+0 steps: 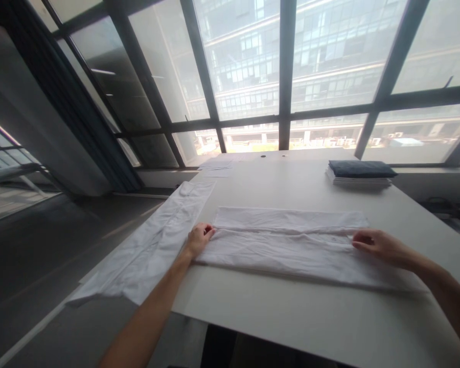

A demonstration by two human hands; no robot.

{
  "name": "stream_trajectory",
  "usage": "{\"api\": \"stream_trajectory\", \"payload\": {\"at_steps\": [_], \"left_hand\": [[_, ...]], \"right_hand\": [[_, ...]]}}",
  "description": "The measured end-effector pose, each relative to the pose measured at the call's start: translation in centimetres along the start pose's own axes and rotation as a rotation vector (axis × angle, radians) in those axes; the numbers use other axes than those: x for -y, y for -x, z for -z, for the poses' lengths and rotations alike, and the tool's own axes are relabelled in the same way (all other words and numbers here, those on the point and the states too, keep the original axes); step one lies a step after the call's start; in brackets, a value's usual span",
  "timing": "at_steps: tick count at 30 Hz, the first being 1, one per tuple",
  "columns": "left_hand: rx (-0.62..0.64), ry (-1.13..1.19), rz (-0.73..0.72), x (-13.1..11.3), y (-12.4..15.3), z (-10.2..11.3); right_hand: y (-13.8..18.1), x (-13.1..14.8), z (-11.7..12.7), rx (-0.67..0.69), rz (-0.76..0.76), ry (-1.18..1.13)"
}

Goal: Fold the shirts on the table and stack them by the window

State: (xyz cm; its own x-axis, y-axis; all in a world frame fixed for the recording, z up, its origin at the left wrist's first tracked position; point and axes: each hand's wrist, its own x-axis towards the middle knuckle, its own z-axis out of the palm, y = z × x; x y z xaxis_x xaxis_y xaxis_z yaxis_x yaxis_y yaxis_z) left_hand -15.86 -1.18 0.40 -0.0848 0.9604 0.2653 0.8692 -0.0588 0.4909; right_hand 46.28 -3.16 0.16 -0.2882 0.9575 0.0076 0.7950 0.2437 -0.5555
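Observation:
A long white cloth lies folded across the table in front of me, its two long edges meeting in a seam along the upper half. My left hand pinches the cloth at the left end of that seam. At the opposite end, my right hand has its fingers closed on the fabric. Creases run lengthwise between the two hands. What kind of garment or linen it is, I cannot tell.
A second white cloth lies rumpled along the table's left edge and hangs over it. At the back right a dark folded cloth rests on a white folded stack. Papers lie at the back left of the white table, before large windows.

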Motion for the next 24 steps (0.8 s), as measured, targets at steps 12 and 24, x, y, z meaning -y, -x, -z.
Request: {"api": "stream_trajectory", "payload": {"at_steps": [12,24], "left_hand": [[0.071,0.034,0.045,0.4,-0.9,0.7],[0.009,-0.07,0.062,0.2,-0.6,0.7]], "right_hand": [[1.5,-1.4,1.3,0.075,-0.08,-0.079],[0.8,-0.1,0.6,-0.065,-0.049,-0.039]]}}
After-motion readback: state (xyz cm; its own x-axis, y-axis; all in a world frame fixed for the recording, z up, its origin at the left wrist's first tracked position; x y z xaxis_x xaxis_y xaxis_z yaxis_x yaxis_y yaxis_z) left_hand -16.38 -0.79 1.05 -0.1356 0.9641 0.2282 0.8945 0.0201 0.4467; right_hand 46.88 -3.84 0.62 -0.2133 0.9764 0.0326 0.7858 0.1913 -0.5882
